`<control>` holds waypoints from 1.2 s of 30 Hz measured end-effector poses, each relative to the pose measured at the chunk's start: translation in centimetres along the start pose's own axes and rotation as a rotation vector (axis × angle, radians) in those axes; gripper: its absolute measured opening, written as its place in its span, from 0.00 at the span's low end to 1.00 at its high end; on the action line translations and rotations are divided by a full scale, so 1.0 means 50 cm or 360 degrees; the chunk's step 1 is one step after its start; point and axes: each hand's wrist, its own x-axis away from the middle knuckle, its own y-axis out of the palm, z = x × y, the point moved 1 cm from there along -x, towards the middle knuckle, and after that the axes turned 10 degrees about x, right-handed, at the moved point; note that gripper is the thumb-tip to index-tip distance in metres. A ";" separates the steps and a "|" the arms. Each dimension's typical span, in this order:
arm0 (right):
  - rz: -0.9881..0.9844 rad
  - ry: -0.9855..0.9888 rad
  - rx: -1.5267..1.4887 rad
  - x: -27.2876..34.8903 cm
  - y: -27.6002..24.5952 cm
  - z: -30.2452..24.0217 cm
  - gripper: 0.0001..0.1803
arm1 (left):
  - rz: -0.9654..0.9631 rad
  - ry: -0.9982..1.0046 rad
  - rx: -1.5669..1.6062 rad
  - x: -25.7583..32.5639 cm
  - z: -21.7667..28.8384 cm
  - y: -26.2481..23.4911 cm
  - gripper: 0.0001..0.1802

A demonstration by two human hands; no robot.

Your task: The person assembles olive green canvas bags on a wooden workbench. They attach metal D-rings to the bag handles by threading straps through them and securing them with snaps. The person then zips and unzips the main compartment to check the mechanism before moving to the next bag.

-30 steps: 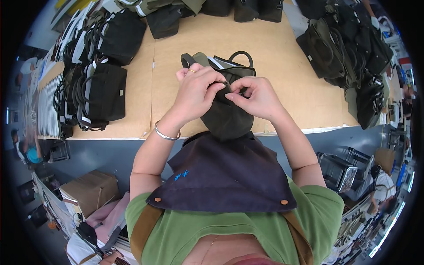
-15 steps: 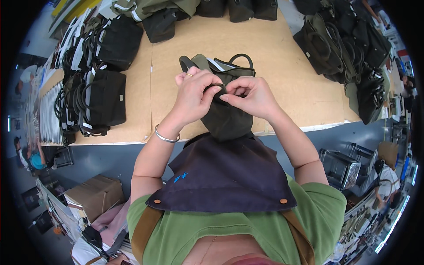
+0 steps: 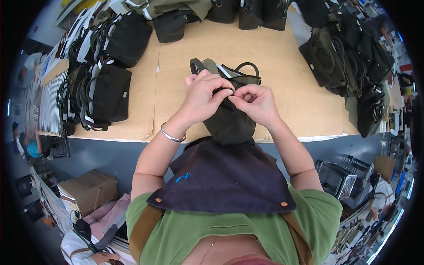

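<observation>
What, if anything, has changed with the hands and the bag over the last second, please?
Very little. The left hand and right hand have stayed pinched together on the upper edge of the dark green bag, with only slight finger shifts. The bag still lies on the brown table, hanging over its near edge; the piles of bags around it are unmoved.

bag in hands: dark olive green, with black handles
table top: pale tan board
table edge: blue-grey
stacked bags, left: black, with white trim showing
heaped bags, right: dark olive and black
apron: navy, small blue stitched marks, tan straps
shirt: green
bracelet: silver
cardboard box: brown
</observation>
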 end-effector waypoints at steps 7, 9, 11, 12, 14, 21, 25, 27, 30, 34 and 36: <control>-0.0002 0.0018 -0.0011 0.004 0.008 0.004 0.07 | 0.0142 -0.0027 0.0139 0.013 -0.003 0.022 0.02; -0.0028 0.0020 -0.0036 -0.003 0.007 0.015 0.06 | 0.0073 -0.0057 0.0069 0.007 -0.004 0.016 0.02; 0.0000 0.0006 -0.0065 -0.008 0.003 0.025 0.05 | 0.0040 -0.0018 -0.0006 -0.006 -0.006 0.009 0.01; 0.0044 -0.0011 -0.0095 -0.009 0.003 0.028 0.05 | 0.0032 0.0034 -0.0057 -0.014 -0.009 0.002 0.01; 0.0120 -0.0048 -0.0177 -0.015 0.000 0.038 0.04 | 0.0109 0.0155 -0.0181 -0.026 -0.018 -0.002 0.03; 0.0178 -0.0095 -0.0327 -0.021 -0.011 0.057 0.03 | -0.0153 0.0032 -0.0216 -0.043 -0.020 0.009 0.04; 0.0220 -0.0090 -0.0324 -0.017 -0.010 0.062 0.03 | -0.0164 0.0117 -0.0245 -0.042 -0.023 0.013 0.04; 0.0230 -0.0055 -0.0364 -0.015 -0.007 0.061 0.03 | -0.0188 0.0095 -0.0213 -0.044 -0.027 0.011 0.04; 0.0156 -0.0057 -0.0272 -0.018 -0.014 0.064 0.03 | -0.0181 0.0013 -0.0078 -0.036 -0.028 0.010 0.04; -0.0101 -0.0084 -0.0331 -0.026 -0.035 0.052 0.04 | -0.0147 -0.0002 0.0066 -0.028 -0.039 0.010 0.05; -0.0166 -0.0057 -0.0235 -0.027 -0.046 0.047 0.06 | -0.0107 0.0025 0.0119 -0.028 -0.035 0.011 0.05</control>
